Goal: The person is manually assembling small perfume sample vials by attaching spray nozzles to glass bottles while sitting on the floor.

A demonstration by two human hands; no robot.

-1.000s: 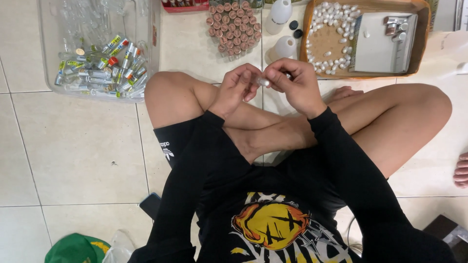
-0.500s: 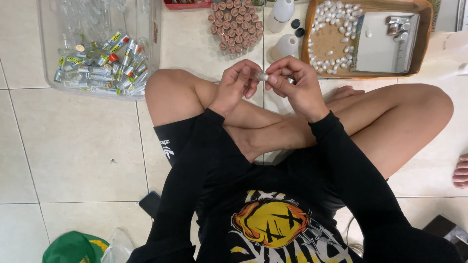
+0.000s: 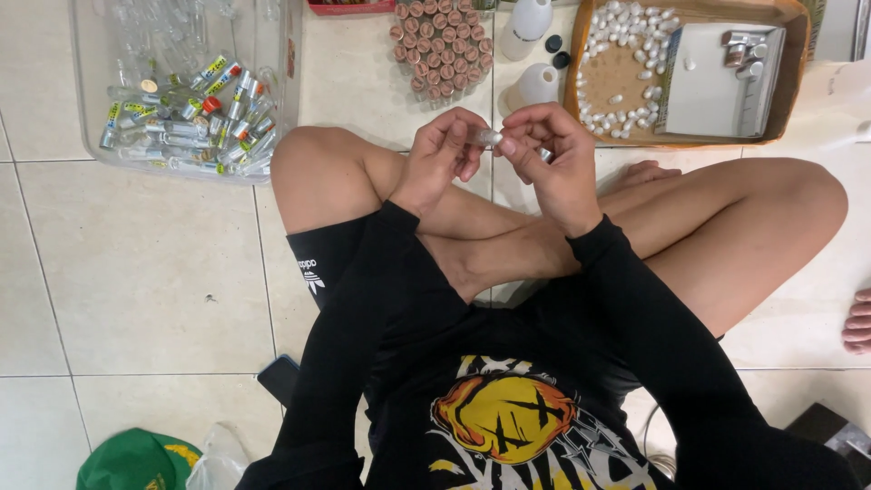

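Seated cross-legged on a tiled floor (image 3: 136, 290), black long sleeves and black shorts. Nearest the camera: one green cap (image 3: 136, 461) at lower left, one dark phone (image 3: 279, 377) flat on the floor beside the thigh.

Above the crossed shins, two hands raised and meeting. Left hand (image 3: 442, 156): grip closed on one end of one small clear vial (image 3: 486, 137), thumb and fingertips pinching. Right hand (image 3: 555, 150): grip closed on the other end of the same vial, fingers curled over. Vial held level between both hands, in the air, above the knees.

At right edge, toes of one other person's foot (image 3: 857, 322).

Farther out, on the floor:
- One clear plastic tub (image 3: 86, 109) at upper left, holding a heap of labelled vials (image 3: 186, 127); too many and too overlapped to count.
- One round cluster of brown-capped vials (image 3: 445, 44), standing upright, packed touching; several dozen, exact count not readable.
- Two white bottles (image 3: 531, 86), two black caps (image 3: 555, 50) between them.
- One shallow cardboard tray (image 3: 797, 36) at upper right, holding a ring of small white stoppers (image 3: 626, 36), uncounted, and one white box (image 3: 717, 86).
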